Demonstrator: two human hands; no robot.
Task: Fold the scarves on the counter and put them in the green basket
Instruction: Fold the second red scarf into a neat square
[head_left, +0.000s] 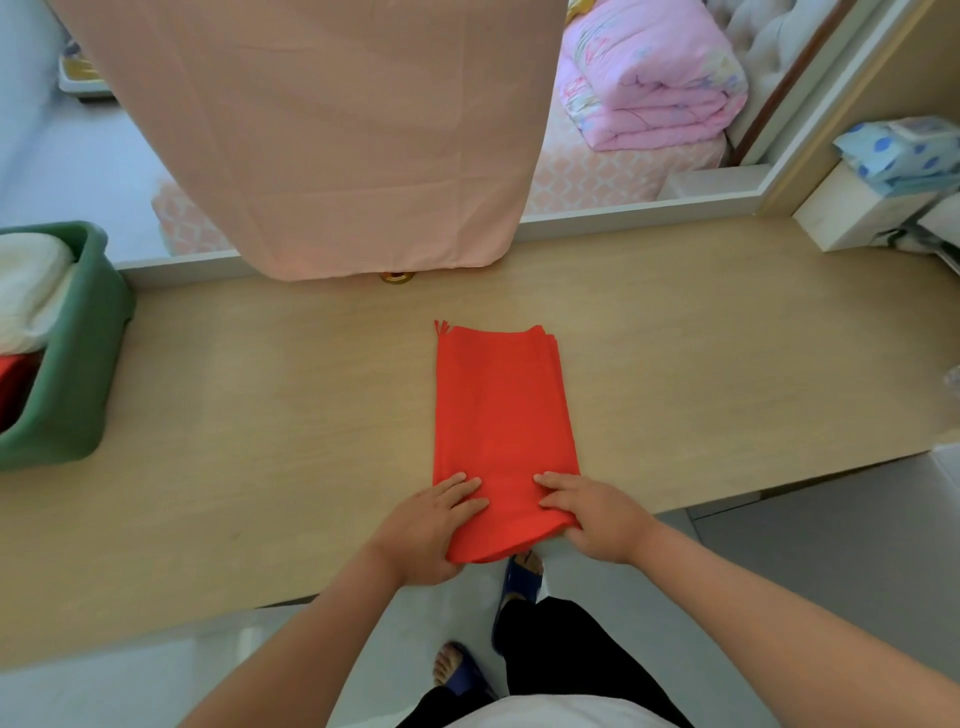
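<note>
Head view: a red scarf (504, 415) lay as a long, layered strip across the middle of the worktop (260, 415), its tasselled end toward the far edge and its rounded fold hanging just over the near edge
Left hand (431, 525): fingers spread on top of the scarf's near left corner, thumb hidden under the fold, so it appeared to pinch the cloth
Right hand (587, 514): the same hold on the near right corner, fingers on top and thumb out of sight below
Why held so: with both near corners taken, the fold could probably be carried toward the far end to halve the strip, keeping the layers square
Green basket (88, 332): stood at the left end of the worktop, well apart from the scarf, already holding a white bundle (26, 286) and something red (13, 384)
Progress: judged to be mid-fold; this scarf was not yet short enough for the basket
Surroundings: a pink curtain (337, 130) hung down to the far edge, a white box (857, 208) with a blue dotted packet (904, 150) sat at the far right corner, and a folded pink quilt (649, 78) lay beyond
Obstacles: none lay between scarf and basket; the curtain hem came near the scarf's far end
</note>
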